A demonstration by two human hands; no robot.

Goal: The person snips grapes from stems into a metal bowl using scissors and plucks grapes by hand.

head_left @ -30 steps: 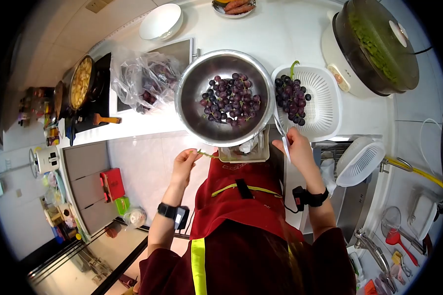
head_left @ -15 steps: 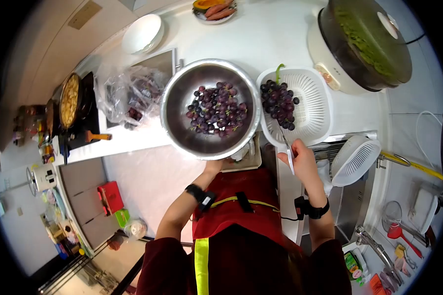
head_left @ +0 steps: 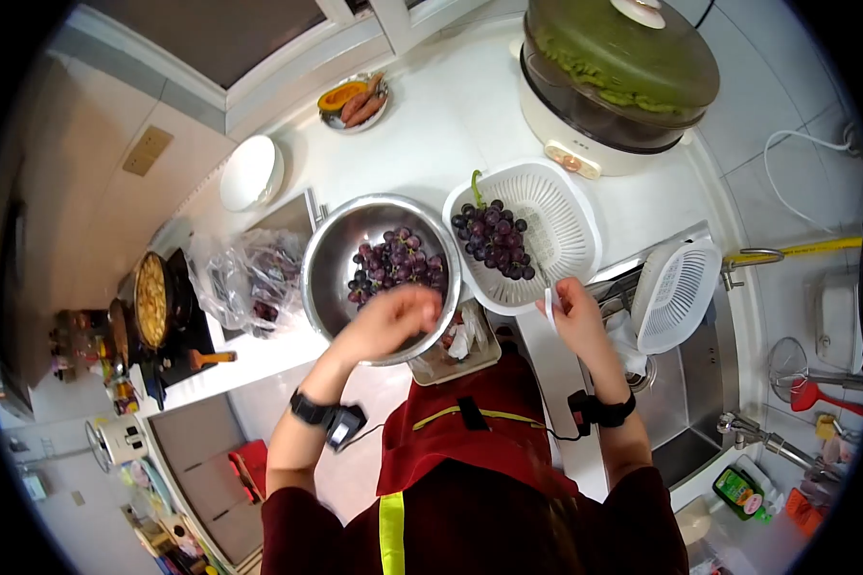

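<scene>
1. Starting at the left, we see a crumpled clear bag (head_left: 249, 273) of dark fruit on the white bench (head_left: 431, 134).
2. Beside it, loose purple grapes (head_left: 408, 261) lie in our steel bowl (head_left: 330, 273). Our left hand (head_left: 401, 321) is over its near side, fingers curled; we cannot tell whether they hold anything.
3. Next, a bunch of dark grapes (head_left: 496, 238) rests in our white basket (head_left: 568, 220).
4. At its near edge, our right hand (head_left: 573, 311) has its fingers closed around white-handled scissors (head_left: 549, 305).
</scene>
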